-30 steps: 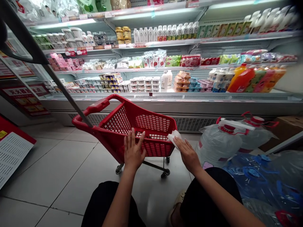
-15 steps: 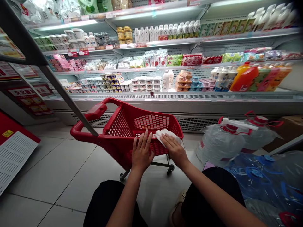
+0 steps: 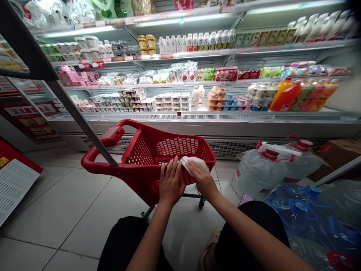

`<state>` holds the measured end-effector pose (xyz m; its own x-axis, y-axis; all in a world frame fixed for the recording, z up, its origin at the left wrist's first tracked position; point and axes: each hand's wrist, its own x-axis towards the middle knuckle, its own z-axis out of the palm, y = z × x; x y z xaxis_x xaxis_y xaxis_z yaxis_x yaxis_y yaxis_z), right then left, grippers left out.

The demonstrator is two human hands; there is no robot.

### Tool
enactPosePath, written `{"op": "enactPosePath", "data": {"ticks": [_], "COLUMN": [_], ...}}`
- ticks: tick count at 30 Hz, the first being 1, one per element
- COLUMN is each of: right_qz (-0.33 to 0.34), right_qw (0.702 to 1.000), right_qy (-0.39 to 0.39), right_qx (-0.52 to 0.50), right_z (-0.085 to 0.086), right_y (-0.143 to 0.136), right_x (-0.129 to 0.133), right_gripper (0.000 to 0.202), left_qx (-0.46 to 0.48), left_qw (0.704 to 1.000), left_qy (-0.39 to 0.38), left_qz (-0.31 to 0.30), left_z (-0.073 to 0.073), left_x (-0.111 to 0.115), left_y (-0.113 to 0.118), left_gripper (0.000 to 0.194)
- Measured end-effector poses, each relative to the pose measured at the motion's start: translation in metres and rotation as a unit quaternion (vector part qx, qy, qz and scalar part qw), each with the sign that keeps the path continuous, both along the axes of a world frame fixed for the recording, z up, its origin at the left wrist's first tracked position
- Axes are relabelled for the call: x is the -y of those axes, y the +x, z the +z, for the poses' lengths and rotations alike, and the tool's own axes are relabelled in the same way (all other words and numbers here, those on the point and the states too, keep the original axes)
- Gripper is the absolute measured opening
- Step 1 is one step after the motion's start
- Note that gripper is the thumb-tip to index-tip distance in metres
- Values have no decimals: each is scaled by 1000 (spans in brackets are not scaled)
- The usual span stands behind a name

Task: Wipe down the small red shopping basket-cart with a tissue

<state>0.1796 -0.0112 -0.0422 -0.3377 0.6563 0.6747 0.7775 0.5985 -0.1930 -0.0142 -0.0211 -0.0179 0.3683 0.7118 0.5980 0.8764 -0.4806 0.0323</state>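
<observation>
A red plastic shopping cart (image 3: 141, 169) stands sideways in front of me, its perforated basket at the right and its handle at the left. My right hand (image 3: 201, 177) presses a folded white cloth (image 3: 186, 161) against the near top rim of the basket, close to the right end. Beside it, my left hand (image 3: 171, 180) rests on the same near side with fingers stretched out and holds nothing. The palm side of both hands is hidden.
Behind the cart runs a refrigerated shelf (image 3: 169, 117) stocked with yogurt cups and bottles. Large water jugs (image 3: 259, 169) stand on the right, with blue-capped bottles (image 3: 301, 210) nearer me. A grey pole (image 3: 81, 120) slants across the left. White tiles (image 3: 70, 210) cover the floor.
My right hand and the cloth have slid slightly left along the basket rim, closer to my left hand. My left hand stays on the cart's side. The view has shifted a little.
</observation>
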Motion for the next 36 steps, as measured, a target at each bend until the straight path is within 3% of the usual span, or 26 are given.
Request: {"op": "enactPosePath", "data": {"ticks": [2,5,8,11,15,19,25,28,31,36], "right_qz": [25,35,-7,-64,-92,-85,40,72,67,-17], "right_qw": [1000,999,1000,995,990,992,999,997,998,998], "right_qy": [4,11,-4,-38,-60,-47,-3,8,4,-38], "right_qx": [10,6,-25,-62,-85,-80,-10,-2,-5,-45], "right_z": [3,-3,-16,-27,-30,-18,13,17,10,-7], "right_y": [-10,9,51,87,97,59,-47,-60,-29,48], "right_x": [1,5,9,12,9,1,-7,-7,-6,-4], "right_gripper": [86,83,80,75,76,79,82,79,83,82], "left_qx": [-3,-16,-24,9,39,31,14,8,-1,-4], "left_qw": [1000,1000,1000,999,995,995,993,992,993,994], "left_qy": [0,-4,-5,13,28,31,45,47,40,35], "left_qz": [3,6,8,48,88,93,112,115,112,108], "left_z": [-2,-3,0,7,13,12,10,10,10,14], "left_x": [1,3,7,8,4,0,-1,-1,0,3], "left_y": [-1,-3,-7,-16,-28,-26,-20,-22,-25,-24], "left_gripper": [86,87,88,88,81,72,72,73,76,78]}}
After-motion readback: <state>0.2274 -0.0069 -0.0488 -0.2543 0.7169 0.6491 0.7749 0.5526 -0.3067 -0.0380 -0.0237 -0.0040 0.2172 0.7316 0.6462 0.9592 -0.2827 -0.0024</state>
